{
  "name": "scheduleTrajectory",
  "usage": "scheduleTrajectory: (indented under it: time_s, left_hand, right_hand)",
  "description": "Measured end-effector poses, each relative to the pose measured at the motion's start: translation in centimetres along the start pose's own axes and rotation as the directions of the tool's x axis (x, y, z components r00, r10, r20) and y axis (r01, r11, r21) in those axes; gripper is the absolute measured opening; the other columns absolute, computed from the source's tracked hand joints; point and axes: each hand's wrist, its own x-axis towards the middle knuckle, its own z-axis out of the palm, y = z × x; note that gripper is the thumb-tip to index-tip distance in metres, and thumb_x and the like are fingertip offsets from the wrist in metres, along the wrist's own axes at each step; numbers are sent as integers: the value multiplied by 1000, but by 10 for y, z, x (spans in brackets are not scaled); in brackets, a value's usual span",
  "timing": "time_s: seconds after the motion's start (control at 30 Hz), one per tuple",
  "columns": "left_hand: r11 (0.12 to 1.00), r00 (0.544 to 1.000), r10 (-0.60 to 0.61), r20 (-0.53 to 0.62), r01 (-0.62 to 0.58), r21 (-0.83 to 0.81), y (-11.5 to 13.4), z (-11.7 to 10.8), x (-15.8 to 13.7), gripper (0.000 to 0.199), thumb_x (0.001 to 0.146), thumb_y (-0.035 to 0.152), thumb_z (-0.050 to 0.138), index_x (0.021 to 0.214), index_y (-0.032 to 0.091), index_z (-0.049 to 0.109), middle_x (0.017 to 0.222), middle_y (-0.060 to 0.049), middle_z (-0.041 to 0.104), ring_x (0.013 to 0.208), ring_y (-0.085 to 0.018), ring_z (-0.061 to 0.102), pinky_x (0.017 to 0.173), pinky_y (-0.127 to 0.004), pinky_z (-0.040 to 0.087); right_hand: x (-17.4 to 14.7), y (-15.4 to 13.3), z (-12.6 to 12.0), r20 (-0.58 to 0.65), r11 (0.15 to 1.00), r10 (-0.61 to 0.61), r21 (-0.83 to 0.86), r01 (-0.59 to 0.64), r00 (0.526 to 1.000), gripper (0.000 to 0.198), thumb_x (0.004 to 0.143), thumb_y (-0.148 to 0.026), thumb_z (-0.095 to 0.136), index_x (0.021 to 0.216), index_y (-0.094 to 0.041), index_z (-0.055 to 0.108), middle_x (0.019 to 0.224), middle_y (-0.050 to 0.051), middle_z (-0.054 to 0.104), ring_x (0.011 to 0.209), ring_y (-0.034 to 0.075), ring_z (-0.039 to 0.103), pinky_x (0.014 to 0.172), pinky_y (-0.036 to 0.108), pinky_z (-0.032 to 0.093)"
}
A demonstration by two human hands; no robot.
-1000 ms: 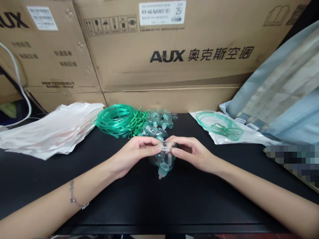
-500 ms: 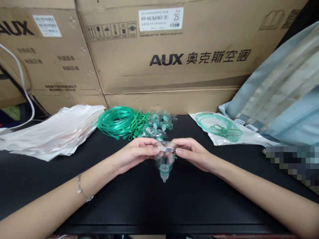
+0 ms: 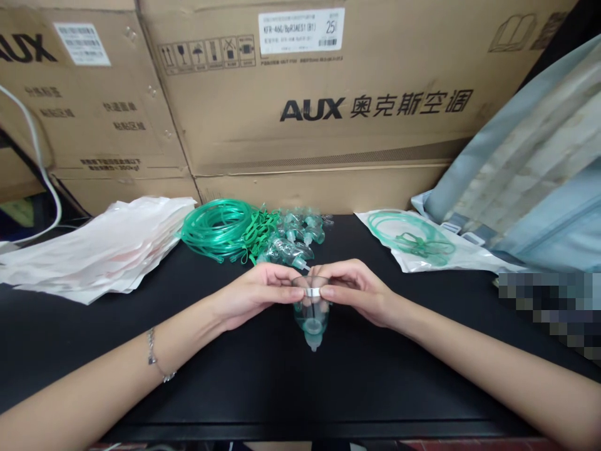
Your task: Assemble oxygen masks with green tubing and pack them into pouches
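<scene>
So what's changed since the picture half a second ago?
The left hand and right hand have drawn their thumbs closer together along the silvery strip of the clear mask, which sits slightly lower in view. Both keep hold; green tubing and white stack stayed put.

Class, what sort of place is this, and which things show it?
Probably a makeshift workspace: a black table bears coiled green tubing, with a large cardboard box behind.
</scene>
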Motion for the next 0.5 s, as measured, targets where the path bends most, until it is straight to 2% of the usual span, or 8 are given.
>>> scheduleTrajectory:
  time_s: [0.17,0.3,0.5]
  left_hand:
    - [995,999,12,-36,-8,103,5,1,-1,4,72,18,64,71,14,67,71,0,63,70,-9,55,72,-21,38]
    - [985,997,-18,-76,31,169,8,1,-2,6,70,20,66,72,15,67,71,0,65,69,-11,56,72,-23,40]
    - [992,999,-19,-25,22,123,4,1,-1,7,67,22,68,69,15,68,70,-1,65,70,-11,57,73,-24,40]
  right_hand:
    - [0,-3,-1,24,995,-40,-95,42,999,19,81,-27,54,74,-11,60,70,3,55,70,12,53,68,27,40]
    - [0,-7,0,34,989,-5,-149,10,999,20,82,-30,54,73,-12,58,70,1,55,69,11,53,67,26,41]
    - [2,-2,2,30,998,0,-67,2,1000,20,79,-29,57,70,-12,60,69,1,55,67,10,53,64,25,41]
